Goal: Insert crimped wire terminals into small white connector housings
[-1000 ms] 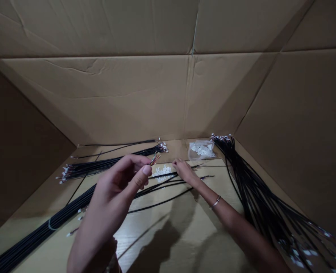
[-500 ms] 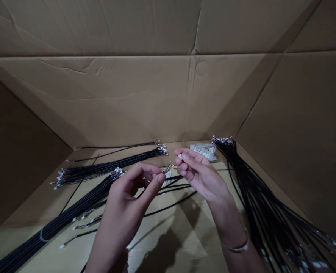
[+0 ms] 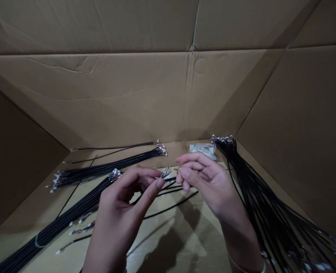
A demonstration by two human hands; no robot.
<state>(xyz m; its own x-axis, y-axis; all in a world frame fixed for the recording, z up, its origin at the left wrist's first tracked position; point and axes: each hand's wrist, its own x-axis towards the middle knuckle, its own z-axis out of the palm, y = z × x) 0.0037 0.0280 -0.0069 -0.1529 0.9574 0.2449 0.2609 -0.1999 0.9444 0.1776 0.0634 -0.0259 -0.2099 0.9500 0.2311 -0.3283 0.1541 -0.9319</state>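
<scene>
My left hand pinches the end of a black cable between thumb and forefinger. Thin coloured wires fan out past its fingertips, pointing right. Close by on the right, my right hand has its thumb pressed to its curled fingers, with the forefinger stretched above. The small white connector seen in it half a second ago is now hidden by the fingers. A narrow gap separates the wire tips from the right fingertips. Beneath the hands lie several loose black cables, and white pieces show partly behind the wires.
Cardboard walls enclose the work surface. Bundles of black cables with white connectors lie at left, one tied and another behind it. A large cable bundle spreads along the right. A clear bag of white parts sits at the back.
My right hand has lowered slightly and turned, its fingers curling so that the white connector is out of sight. The left hand keeps its pinch on the wires, a little lower in view.
</scene>
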